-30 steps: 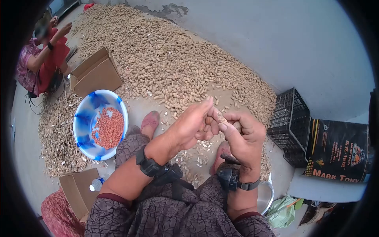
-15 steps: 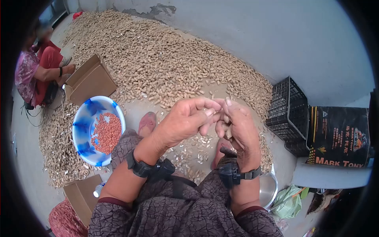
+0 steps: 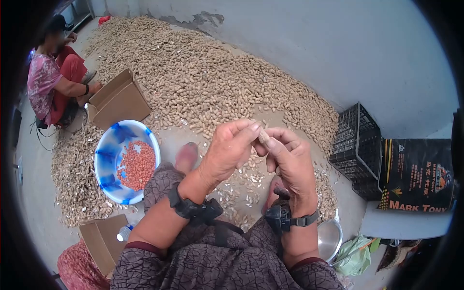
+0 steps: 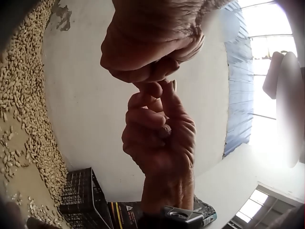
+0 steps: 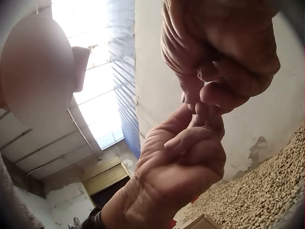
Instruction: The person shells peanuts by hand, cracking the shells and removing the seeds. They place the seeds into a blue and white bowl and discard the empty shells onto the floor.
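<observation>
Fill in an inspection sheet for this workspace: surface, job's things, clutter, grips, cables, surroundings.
Surface: plain grey floor, strewn with pale broken peanut shells.
Job's things: tan peanut pod at the fingertips; wide heap of tan unshelled peanuts; blue-and-white round basin holding reddish shelled kernels.
Clutter: two brown cardboard boxes; black plastic lattice crate; black printed sack; round silver metal bowl; pale green plastic bag.
Grips: left grip and right grip, bare hands, both pinching the pod.
Cables: what looks like thin dark cord beside a person in a pink patterned top.
Surroundings: pale grey wall with a flaking patch.
</observation>
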The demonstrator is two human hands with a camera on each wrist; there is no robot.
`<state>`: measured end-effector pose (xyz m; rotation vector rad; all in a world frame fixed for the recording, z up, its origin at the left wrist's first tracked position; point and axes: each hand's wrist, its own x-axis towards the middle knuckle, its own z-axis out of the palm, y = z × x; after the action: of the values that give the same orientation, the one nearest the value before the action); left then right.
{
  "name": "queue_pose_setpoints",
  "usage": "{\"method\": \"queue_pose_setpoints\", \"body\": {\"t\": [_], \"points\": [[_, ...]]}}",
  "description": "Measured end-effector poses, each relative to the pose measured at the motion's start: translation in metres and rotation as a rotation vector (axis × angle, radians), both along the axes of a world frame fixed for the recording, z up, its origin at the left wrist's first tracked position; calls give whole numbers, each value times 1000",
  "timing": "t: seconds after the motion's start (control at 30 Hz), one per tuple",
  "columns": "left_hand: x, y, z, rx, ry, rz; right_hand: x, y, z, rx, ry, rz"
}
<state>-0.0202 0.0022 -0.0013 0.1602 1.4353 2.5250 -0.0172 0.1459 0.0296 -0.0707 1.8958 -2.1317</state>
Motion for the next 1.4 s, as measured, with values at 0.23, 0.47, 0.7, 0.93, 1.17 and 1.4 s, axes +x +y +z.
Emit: {"method": "queue_pose_setpoints", "body": {"t": [0.23,0.47,0.7,0.93,1.17,1.4], "points": [[-6,3,-11,280,-113,-71,-1,1,-11,-13,44,-92],[-8,1,-9,268,-27,-189,-6,12,-10,-84,-16,15],[-8,1,-11,338,-143,-98,-18,18,-27,-588,-401,-46],[-6,1,-6,393,-100,-183,-18,15,-26,-407,-148,38],[0,5,-2,246,-15,-146,-11,7,-17,-290,-32,87],[3,17,-5,79,59,-135,-7,7,-13,-161,-59,116]]}}
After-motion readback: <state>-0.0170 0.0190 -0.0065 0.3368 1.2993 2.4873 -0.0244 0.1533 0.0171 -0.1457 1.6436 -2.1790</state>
